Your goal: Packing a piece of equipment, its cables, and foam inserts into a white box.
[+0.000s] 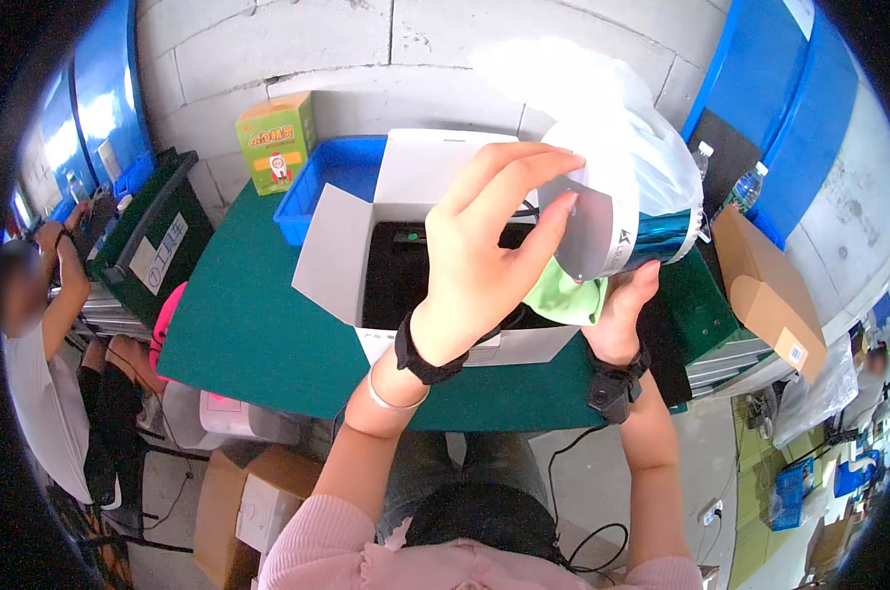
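My left hand (499,236) is raised over the white box, thumb and fingers closing around the left edge of a curved, goggle-like visor. The visor (593,231) has a smoky grey panel, a white band and a blue-green mirrored part. My right hand (622,310) supports it from below, with the thumb up against its lower edge. Beside that hand's fingers hangs a bright green cloth (568,297), partly under the visor. Below stands the open white box (332,261) with a black insert (391,280), partly hidden by my left hand.
The boxes rest on a green table (229,305). At the back are a blue bin (337,167), a green-and-orange carton (276,143) and a white plastic bag (612,108). To the right stand an open cardboard box (765,285) and bottles (745,187). Another person (47,393) sits at left.
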Available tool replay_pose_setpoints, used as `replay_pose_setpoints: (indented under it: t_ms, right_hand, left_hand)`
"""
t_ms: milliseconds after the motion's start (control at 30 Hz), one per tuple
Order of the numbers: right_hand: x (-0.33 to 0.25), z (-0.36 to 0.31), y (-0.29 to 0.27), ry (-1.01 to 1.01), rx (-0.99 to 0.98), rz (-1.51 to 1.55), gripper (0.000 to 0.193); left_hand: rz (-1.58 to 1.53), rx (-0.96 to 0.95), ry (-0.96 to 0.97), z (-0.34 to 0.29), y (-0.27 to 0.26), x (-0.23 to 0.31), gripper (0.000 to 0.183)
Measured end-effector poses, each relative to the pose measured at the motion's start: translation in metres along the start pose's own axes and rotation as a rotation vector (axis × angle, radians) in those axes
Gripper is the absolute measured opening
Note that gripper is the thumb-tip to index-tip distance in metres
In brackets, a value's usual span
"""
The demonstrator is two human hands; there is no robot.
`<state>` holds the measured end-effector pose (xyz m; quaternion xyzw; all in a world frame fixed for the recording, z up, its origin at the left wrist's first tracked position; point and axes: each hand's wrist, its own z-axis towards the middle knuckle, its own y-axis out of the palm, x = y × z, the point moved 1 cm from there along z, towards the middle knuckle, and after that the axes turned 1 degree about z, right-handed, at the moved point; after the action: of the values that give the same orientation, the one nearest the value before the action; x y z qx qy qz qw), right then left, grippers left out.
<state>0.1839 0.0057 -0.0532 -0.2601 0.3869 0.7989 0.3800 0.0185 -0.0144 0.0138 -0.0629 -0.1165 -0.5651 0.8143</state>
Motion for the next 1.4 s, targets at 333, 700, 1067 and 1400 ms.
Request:
replay_pose_setpoints:
  t_ms: [333,700,1067,1400]
  right_hand:
    - [0.014,-0.005,0.006,-0.077,0.101,-0.028,0.093]
    - [0.012,-0.008,0.006,-0.054,0.145,0.047,0.085]
    - [0.013,-0.009,-0.001,-0.176,0.098,-0.192,0.090]
    - [0.021,0.007,0.005,-0.365,0.113,-0.372,0.119]
  left_hand:
    - [0.115,0.097,0.115,-0.001,0.000,-0.006,0.021]
    - [0.096,-0.257,0.361,0.004,0.000,-0.006,0.027]
    - [-0.706,-0.173,-0.427,-0.005,0.003,-0.008,0.026]
    - [-0.587,-0.094,-0.486,-0.004,0.005,-0.001,0.065]
